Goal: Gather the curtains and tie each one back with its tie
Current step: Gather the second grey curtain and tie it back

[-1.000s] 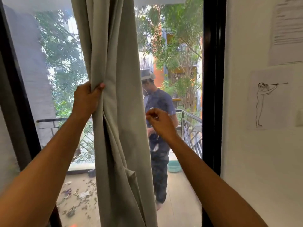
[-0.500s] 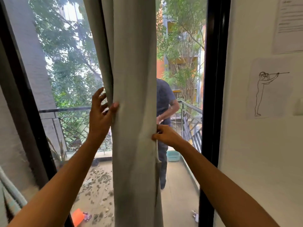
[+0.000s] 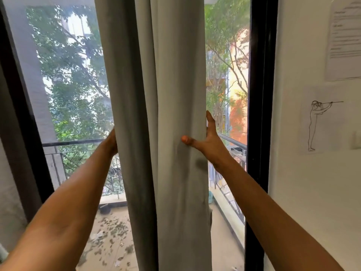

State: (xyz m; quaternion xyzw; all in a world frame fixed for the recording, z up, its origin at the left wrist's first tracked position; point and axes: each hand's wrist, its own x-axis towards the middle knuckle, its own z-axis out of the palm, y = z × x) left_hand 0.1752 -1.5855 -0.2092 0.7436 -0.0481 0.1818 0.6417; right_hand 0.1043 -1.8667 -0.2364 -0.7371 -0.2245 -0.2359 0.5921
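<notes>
the curtain (image 3: 175, 94) hangs gathered left of the black window frame (image 3: 260, 114). the right hand (image 3: 210, 140) clamps its frame-side edge, thumb in front. the left hand (image 3: 111, 142) touches the edge farthest from the frame; fingers hidden, grip cannot be told.

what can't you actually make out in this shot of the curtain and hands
Head view only:
- Left hand: fingers hidden behind the curtain, so its grip is unclear.
- Right hand: most fingers behind the curtain's edge; thumb shows in front.
- Tie: none in sight; perhaps behind the fabric.
- Curtain top and hem: cut off by the frame edges.
- Printed sheet: text too small and blurred.
</notes>
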